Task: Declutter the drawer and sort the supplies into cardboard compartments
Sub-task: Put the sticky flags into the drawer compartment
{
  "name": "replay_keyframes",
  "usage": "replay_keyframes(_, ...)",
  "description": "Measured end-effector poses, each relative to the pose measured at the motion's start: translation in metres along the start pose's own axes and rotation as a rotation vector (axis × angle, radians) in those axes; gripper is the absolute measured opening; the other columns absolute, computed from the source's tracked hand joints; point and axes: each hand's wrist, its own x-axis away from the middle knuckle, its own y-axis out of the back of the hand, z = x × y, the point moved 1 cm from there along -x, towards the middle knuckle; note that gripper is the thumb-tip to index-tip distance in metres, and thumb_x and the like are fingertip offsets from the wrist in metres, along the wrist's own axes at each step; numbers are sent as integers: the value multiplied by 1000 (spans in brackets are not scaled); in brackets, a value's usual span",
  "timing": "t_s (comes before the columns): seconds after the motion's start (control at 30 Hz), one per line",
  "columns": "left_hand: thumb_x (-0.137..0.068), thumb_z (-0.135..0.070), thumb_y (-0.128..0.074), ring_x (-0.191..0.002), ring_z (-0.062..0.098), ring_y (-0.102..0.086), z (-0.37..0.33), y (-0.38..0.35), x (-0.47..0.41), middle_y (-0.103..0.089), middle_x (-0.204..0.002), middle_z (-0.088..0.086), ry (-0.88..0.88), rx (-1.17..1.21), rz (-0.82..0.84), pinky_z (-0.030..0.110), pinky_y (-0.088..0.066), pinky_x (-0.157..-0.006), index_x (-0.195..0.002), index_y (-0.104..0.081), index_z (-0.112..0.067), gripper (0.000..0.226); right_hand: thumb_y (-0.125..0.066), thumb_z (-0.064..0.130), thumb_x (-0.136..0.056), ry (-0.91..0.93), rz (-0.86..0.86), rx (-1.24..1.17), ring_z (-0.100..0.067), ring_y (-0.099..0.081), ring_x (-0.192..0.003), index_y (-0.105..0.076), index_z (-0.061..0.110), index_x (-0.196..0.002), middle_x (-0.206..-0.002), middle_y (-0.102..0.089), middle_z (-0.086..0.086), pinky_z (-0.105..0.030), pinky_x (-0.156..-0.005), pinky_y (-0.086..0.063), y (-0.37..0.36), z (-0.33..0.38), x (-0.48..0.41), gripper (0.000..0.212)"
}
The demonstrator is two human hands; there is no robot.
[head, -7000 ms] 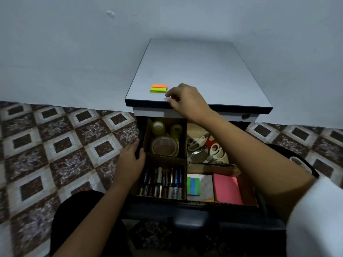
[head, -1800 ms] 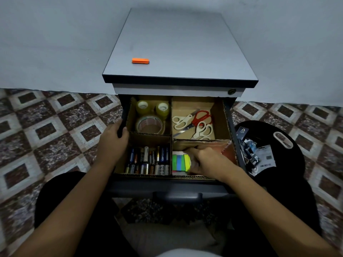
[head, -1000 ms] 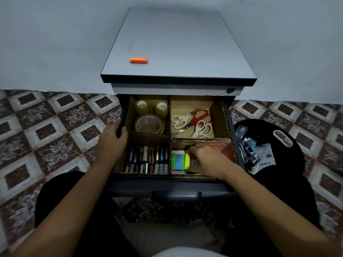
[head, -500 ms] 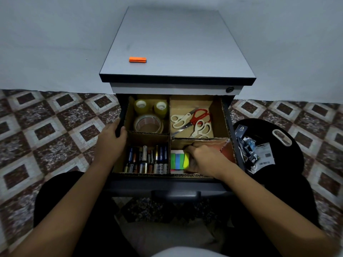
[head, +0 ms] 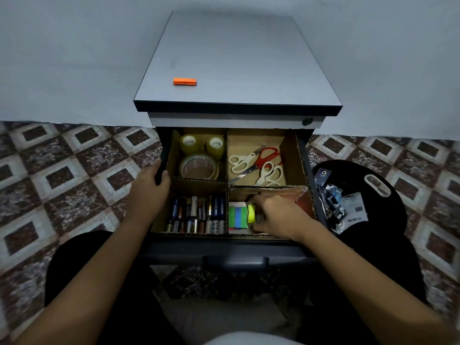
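The open drawer (head: 225, 247) holds four cardboard compartments. Tape rolls (head: 199, 158) fill the back left one, scissors (head: 258, 165) the back right, batteries (head: 196, 215) the front left. In the front right compartment lie green and blue sticky notes (head: 237, 216), and my right hand (head: 278, 215) pinches a yellow-green sticky note pad (head: 251, 213) beside them. A pink pad under that hand is mostly hidden. My left hand (head: 149, 188) grips the drawer's left wall. An orange sticky note pad (head: 185, 81) lies on the cabinet top (head: 236, 63).
A black round stool (head: 361, 195) at the right carries torn packaging (head: 333, 202) and a white clip. Patterned floor tiles lie on both sides. A pale wall stands behind the cabinet. My knees are close under the drawer front.
My right hand brought the yellow-green pad from the cabinet top into the front right compartment. In the last second it has shifted the pad slightly beside the green and blue notes.
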Motion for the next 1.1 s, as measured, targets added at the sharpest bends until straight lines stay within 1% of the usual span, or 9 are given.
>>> replay_keyframes(0.2,-98,-21,-45,-129,27,-42,0,0,0,-48,-138,16,0,1,1,33,-34,-103,-139,-43,-5,44,-69,38,-77,-4,-28,-64,-21,-59,-100,-54,20,-120,-111,-63,-3,-32,-83,-50,1,-3,2,49)
replay_keyframes(0.3,-98,-22,-45,-129,27,-43,1,-1,0,-48,-138,16,2,-3,2,33,-34,-103,-138,-43,-6,44,-68,37,-77,12,-48,-73,-17,-59,-95,-54,21,-119,-109,-62,0,-27,-75,-46,7,-4,4,47)
replay_keyframes(0.37,-98,-21,-45,-128,28,-43,1,-1,-1,-48,-138,17,-3,-11,1,33,-34,-103,-138,-44,-5,44,-68,36,-77,12,-40,-49,-18,-60,-92,-54,21,-118,-106,-63,-1,-27,-71,-45,10,-6,5,46)
replay_keyframes(0.47,-98,-21,-45,-128,28,-43,1,0,-1,-48,-138,17,-5,-12,5,34,-35,-103,-138,-43,-4,44,-66,36,-80,-3,23,41,-23,-61,-97,-52,19,-121,-106,-64,-5,-32,-77,-50,11,-7,7,46)
replay_keyframes(0.57,-98,-22,-45,-128,28,-43,2,0,-1,-48,-138,17,-5,-11,10,35,-35,-103,-139,-43,-4,45,-65,37,-82,-3,79,86,-24,-58,-106,-46,20,-130,-116,-61,-6,-34,-86,-50,10,-6,6,55)
replay_keyframes(0.67,-98,-22,-45,-129,28,-43,3,0,-1,-48,-138,17,0,-11,13,35,-35,-104,-139,-42,-5,45,-66,37,-83,-5,98,94,-24,-57,-109,-44,21,-133,-120,-60,-6,-37,-91,-50,9,-5,5,57)
replay_keyframes(0.8,-98,-22,-45,-128,29,-44,3,0,-2,-49,-137,17,-8,-10,15,36,-35,-104,-138,-43,-4,44,-66,38,-82,-8,89,102,-24,-57,-110,-43,22,-133,-121,-60,-6,-39,-92,-50,7,-6,3,59)
replay_keyframes(0.97,-98,-22,-45,-128,27,-44,1,0,-1,-49,-138,16,-1,3,3,34,-35,-103,-138,-44,-5,44,-68,44,-78,2,67,84,-26,-58,-111,-43,24,-133,-122,-61,-6,-39,-91,-50,5,-10,4,63)
replay_keyframes(1.1,-98,-23,-45,-128,27,-44,1,0,-1,-48,-138,16,3,5,5,35,-36,-103,-139,-43,-6,44,-66,41,-80,-3,49,90,-26,-58,-109,-44,23,-132,-119,-62,-7,-34,-88,-50,7,-12,4,60)
